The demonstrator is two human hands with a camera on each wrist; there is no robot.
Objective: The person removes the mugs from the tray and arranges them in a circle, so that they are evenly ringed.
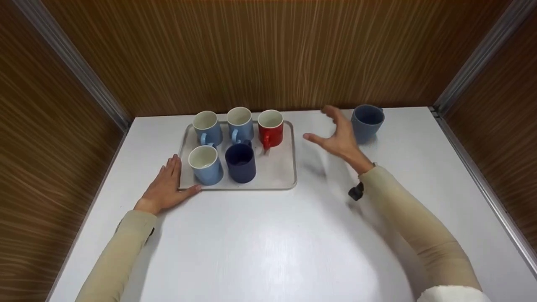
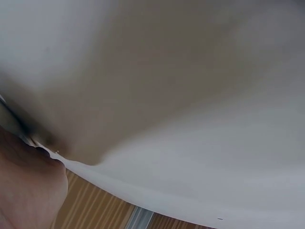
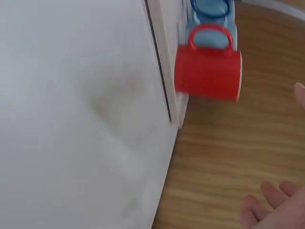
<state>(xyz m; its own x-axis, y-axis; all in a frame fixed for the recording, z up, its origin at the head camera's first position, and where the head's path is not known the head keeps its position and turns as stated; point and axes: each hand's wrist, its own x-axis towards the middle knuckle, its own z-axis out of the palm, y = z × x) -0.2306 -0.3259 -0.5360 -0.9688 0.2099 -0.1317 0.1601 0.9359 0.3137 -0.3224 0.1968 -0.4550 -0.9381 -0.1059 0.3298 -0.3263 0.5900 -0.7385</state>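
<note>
My left hand lies at the front left corner of the grey tray. Its straight fingers run along the left rim and the thumb touches the front rim. On the tray, light blue mugs stand with a dark navy mug and a red mug with its handle toward me. Raised over the table, my right hand has thumb and fingers spread wide with nothing between them. It is between the tray and a grey-blue mug, overlapping that mug's left side in the head view.
The white table is enclosed by wood-grain panels at the back and both sides. Metal strips run along the corners and the right edge. The back mugs stand close to the rear panel.
</note>
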